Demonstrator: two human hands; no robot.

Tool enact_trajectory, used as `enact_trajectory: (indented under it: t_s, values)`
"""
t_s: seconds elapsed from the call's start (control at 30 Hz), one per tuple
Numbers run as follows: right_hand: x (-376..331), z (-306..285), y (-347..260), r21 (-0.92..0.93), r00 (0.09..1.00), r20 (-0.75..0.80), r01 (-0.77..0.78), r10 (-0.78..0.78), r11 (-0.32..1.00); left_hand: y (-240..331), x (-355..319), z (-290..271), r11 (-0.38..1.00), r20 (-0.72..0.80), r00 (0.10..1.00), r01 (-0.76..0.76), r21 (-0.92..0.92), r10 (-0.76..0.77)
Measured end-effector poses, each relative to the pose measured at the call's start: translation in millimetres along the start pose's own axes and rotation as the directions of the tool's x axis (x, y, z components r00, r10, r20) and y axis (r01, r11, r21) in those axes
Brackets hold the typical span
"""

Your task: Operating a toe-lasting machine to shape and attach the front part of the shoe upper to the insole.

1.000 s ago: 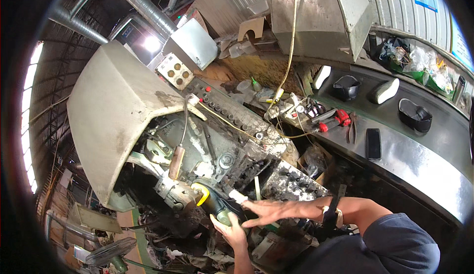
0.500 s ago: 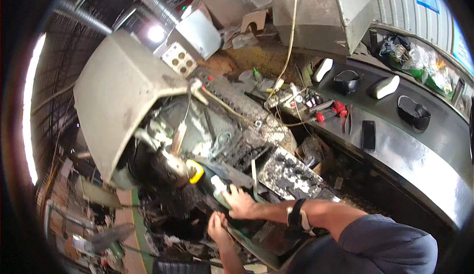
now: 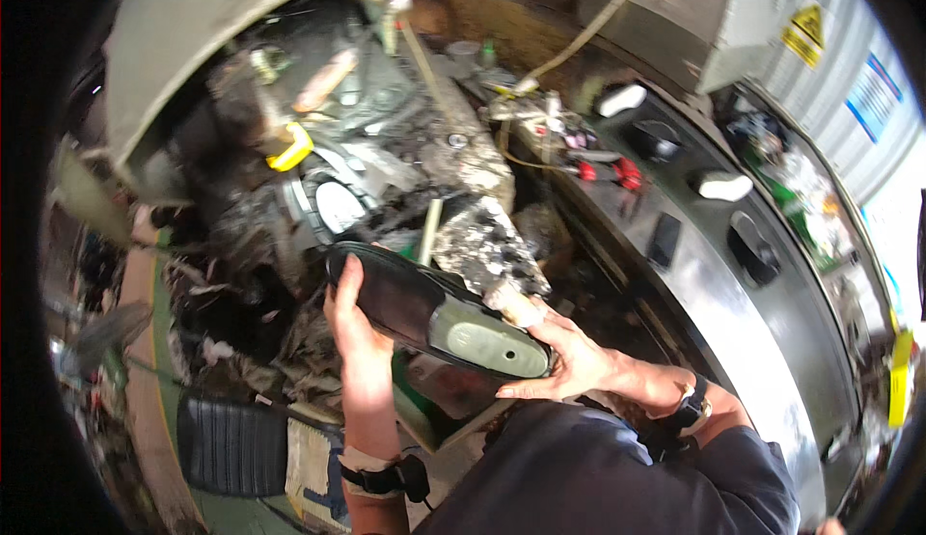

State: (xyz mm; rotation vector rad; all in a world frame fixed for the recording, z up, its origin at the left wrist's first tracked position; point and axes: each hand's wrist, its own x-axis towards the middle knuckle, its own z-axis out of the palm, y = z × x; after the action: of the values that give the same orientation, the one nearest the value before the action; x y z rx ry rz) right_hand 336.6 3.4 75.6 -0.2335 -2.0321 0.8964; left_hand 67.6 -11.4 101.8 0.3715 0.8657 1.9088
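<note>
Head view: the shoe (image 3: 424,315) partly hides the left hand (image 3: 363,337).

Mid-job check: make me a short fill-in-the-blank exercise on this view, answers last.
The number of hands on the black shoe is ____.
Farther from its pale green patch is the ____ hand.
The small curved piece at the machine is coloured ____.
In the picture, the phone lies to the shoe's ____.

Missing words: two; left; yellow; right.

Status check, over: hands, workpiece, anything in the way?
Left hand grips one end of dark shoe form, right hand the other. Pale green section faces camera. Nothing visibly blocking; yellow curved part beyond, apart.
</note>
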Motion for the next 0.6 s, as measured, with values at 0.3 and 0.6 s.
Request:
enact_trajectory:
  t_s: [0.3,0.6]
  values:
    - [-40,-44,-38,-0.303,0.935,-0.323,-0.247,0.145,0.920,-95,21,80,0.912,0.044,0.927,0.358,0.200,-0.373]
    - [-153,-96,-23,-0.153,0.696,-0.658,-0.498,0.288,0.853,-260,24,111,0.622,0.116,0.652,0.632,0.462,-0.749]
